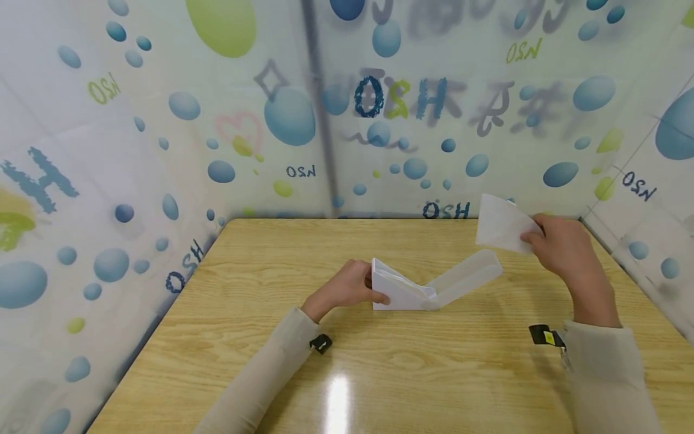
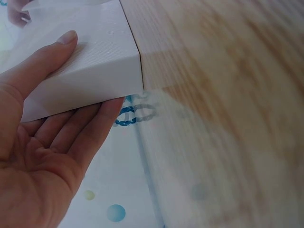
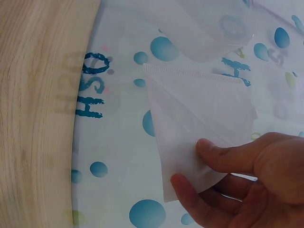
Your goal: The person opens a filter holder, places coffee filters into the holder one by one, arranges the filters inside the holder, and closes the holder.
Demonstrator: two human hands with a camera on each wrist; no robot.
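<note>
My left hand (image 1: 347, 284) grips the left end of a white box (image 1: 398, 292), its thumb on the near face and its fingers on the far side. The box's translucent lid (image 1: 468, 280) is swung open to the right, and white sheets show inside. Whether the box rests on the table cannot be told. Up to the right, my right hand (image 1: 566, 247) pinches a white paper coffee filter (image 1: 501, 223) between thumb and fingers, apart from the box. In the right wrist view the filter (image 3: 199, 109) shows a crimped edge and a tapering shape.
A wood-grain table (image 1: 423, 374) lies under both hands. Behind it and at the sides hang pale sheets (image 1: 347, 150) printed with blue and green drops. A dark strap (image 1: 321, 343) hangs at the left cuff and another strap (image 1: 544, 335) at the right cuff.
</note>
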